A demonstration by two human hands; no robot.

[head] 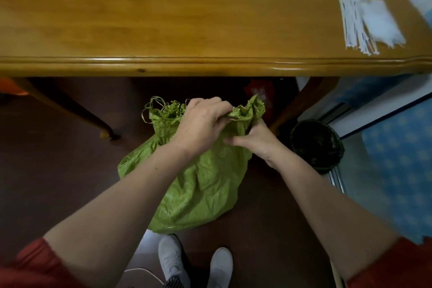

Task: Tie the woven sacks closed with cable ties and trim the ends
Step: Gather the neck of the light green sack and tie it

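A green woven sack [201, 189] stands on the dark floor in front of my feet, below the table's front edge. Its mouth is bunched and frayed, with loose green strands at the upper left. My left hand [201, 121] grips the gathered top of the sack from above. My right hand [254, 139] holds the bunched fabric just below and to the right of it. A bundle of white cable ties [357, 23] lies beside a clear plastic bag on the table's right end, well away from both hands.
The wooden table [163, 18] fills the upper half of the view, with its legs on both sides of the sack. A black waste bin [318, 145] stands right of the sack. A red package [259, 89] lies under the table. A blue patterned surface is at far right.
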